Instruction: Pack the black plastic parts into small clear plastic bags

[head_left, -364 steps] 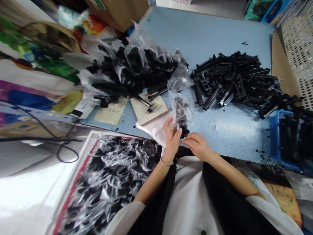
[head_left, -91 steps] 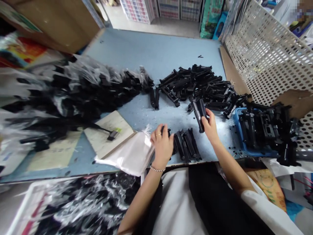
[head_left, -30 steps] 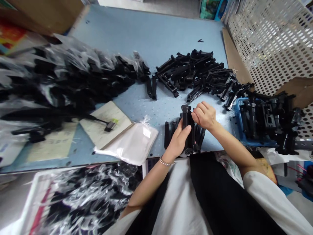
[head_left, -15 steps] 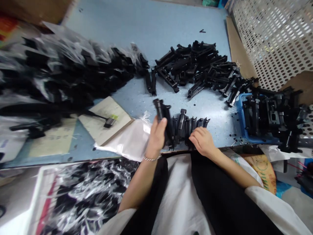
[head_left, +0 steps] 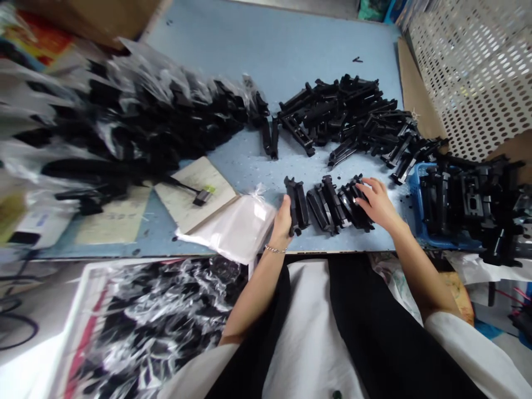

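Observation:
Several long black plastic parts with notched ends stand in a loose row at the table's near edge. At the row's left end, my left hand rests against a pair of black parts; its thumb points up and its other fingers are hidden. Gaps separate that pair from the middle black parts. My right hand is open, with its fingers apart and their tips on the right-end black parts. A clear plastic bag lies just left of my left hand.
A heap of like parts lies behind the row. More fill a blue basket at right. Bagged black items pile up at left, near a board with a small tool. A perforated white panel stands at far right.
My left hand has lowered the black parts it held raised and tilted onto the table. My right hand has moved right and spread its fingers. The row is now spread wider.

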The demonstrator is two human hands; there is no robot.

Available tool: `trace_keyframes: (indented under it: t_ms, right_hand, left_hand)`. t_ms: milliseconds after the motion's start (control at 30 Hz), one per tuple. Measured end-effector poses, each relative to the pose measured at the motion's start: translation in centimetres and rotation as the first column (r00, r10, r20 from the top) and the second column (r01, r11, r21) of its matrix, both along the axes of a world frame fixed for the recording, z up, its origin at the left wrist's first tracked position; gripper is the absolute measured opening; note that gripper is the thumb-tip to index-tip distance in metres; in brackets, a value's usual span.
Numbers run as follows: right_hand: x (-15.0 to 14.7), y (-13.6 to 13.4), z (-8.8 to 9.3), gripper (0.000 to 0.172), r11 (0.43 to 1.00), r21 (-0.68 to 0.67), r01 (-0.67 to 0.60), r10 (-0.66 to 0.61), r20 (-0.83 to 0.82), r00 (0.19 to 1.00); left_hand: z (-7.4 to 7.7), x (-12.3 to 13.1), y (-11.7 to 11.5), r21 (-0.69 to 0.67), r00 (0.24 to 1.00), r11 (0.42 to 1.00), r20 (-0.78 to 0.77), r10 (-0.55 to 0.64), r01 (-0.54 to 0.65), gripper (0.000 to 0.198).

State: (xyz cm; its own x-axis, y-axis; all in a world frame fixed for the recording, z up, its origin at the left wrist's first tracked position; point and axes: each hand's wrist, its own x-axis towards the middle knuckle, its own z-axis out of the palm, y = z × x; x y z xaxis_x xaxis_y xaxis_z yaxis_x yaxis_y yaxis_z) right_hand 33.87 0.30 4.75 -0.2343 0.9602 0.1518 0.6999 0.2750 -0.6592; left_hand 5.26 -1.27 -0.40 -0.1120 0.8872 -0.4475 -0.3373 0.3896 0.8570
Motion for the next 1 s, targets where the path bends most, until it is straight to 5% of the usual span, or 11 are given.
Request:
trace_keyframes:
  t_ms: [67,167,233,300,367,500,567,633,767,833,1000]
  right_hand:
    - [-2.8,-2.3,1.8,0.039,0.996,-0.094,0.006,-0.018,-0.133,0.991]
    - [-8.3,-5.9,2.8,0.06,0.936,-0.319,-0.148,0.034,-0.336,0.941]
    - [-11.2,-7.2,2.4,0.072,0.911,-0.379,-0.165,0.022,-0.353,0.936]
    - [-12.4,-7.4,1.7,0.066,0.893,-0.433,-0.125,-0.047,-0.364,0.93]
    - [-12.3,-6.9,1.0,0.055,0.848,-0.517,-0.12,-0.139,-0.436,0.889]
    - [-12.5,-5.7,0.3,0.05,0.732,-0.62,-0.283,-0.308,-0.671,0.674]
    - [-13.8,-5.3,0.0,0.046,0.703,-0.616,-0.355,-0.366,-0.742,0.562]
    - [-15.5,-5.0,-0.3,0.042,0.673,-0.615,-0.412,-0.412,-0.773,0.482]
    - [-17.8,-4.2,-0.5,0.037,0.566,-0.606,-0.559,-0.491,-0.792,0.362]
    - [-18.6,-3.9,-0.2,0.032,0.511,-0.587,-0.628,-0.525,-0.791,0.313]
    - [-22.5,-2.8,0.0,0.024,0.331,-0.518,-0.788,-0.614,-0.753,0.237]
  left_hand:
    - [1.1,0.5,-1.0,-0.013,0.997,0.999,0.059,0.039,-0.038,0.063]
    - [2.6,1.7,-3.2,0.134,0.995,0.987,-0.036,0.093,-0.088,0.059]
    - [3.3,1.8,-4.5,0.224,0.982,0.974,-0.176,0.065,-0.024,0.056]
    - [3.6,0.2,-5.5,0.304,0.933,0.945,-0.36,-0.002,0.12,0.053]
    - [3.7,-2.9,-6.3,0.354,0.796,0.9,-0.605,0.014,0.254,0.048]
    - [2.6,-10.2,-7.2,0.237,0.295,0.914,-0.945,0.138,0.33,0.03]
    - [1.7,-12.5,-6.7,0.166,0.208,0.934,-0.973,0.103,0.318,0.025]
    - [1.1,-13.9,-5.6,0.14,0.278,0.952,-0.959,0.061,0.273,0.021]
    - [1.6,-16.2,-3.7,0.053,0.629,0.992,-0.777,-0.032,0.115,0.023]
    - [2.2,-17.0,-3.3,0.008,0.738,0.992,-0.669,-0.089,0.127,0.029]
    - [2.8,-17.3,-3.5,0.038,0.716,0.983,-0.69,-0.103,0.178,0.023]
